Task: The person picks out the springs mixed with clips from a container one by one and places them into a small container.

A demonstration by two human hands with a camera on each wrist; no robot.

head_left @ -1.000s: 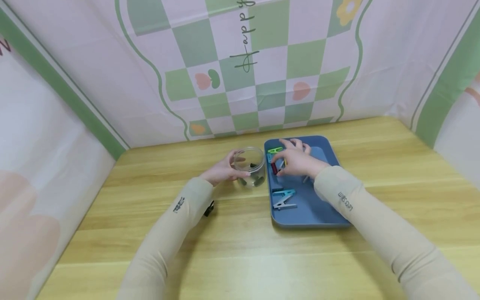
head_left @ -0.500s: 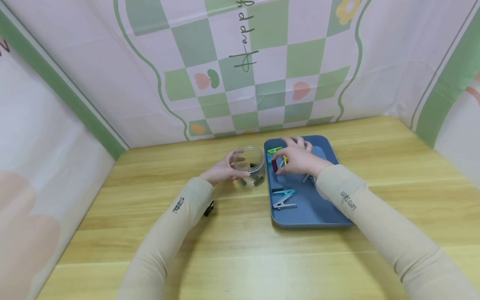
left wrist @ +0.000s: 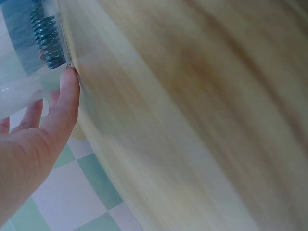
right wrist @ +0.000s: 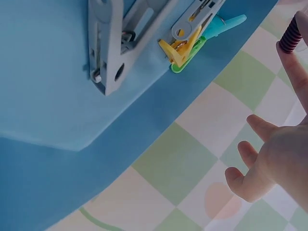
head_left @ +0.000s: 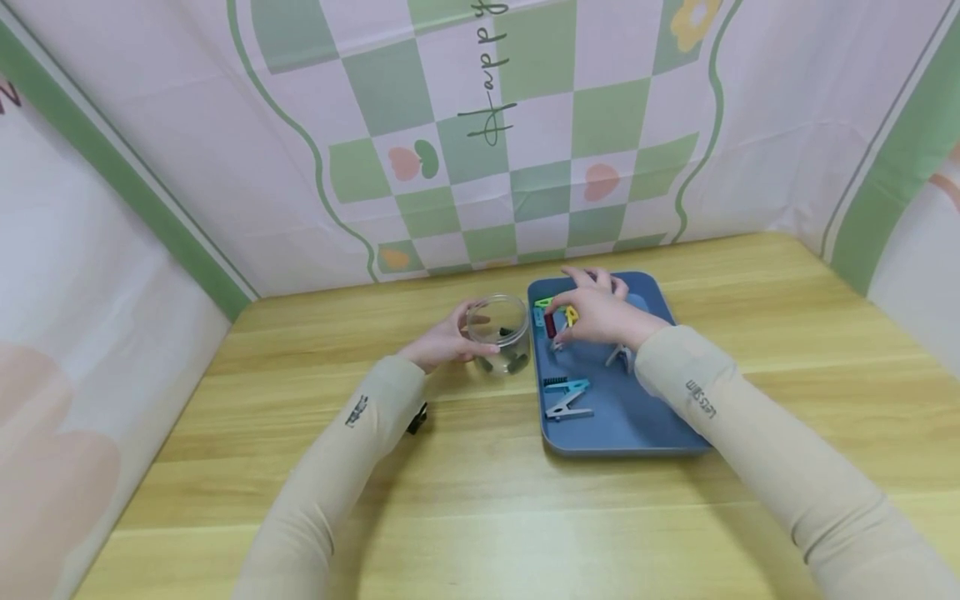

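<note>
My left hand grips a clear round jar that stands on the table left of the tray, thumb and fingers on opposite sides. Inside the jar lies a dark coil spring, with more dark pieces low in it in the head view. My right hand is over the blue tray and pinches a dark red coil spring between thumb and index finger. Its other fingers spread away from the spring. Close beneath it lie a yellow clothespin, a green clothespin and grey clothespins.
At the tray's near left lie a light blue clothespin, a grey clothespin and a small black coil spring. A small black object shows beside the left sleeve. A patterned cloth hangs behind the table.
My right hand has shifted slightly farther back with the red spring, and more of the yellow and grey clothespins shows. The left hand and jar have not moved.
</note>
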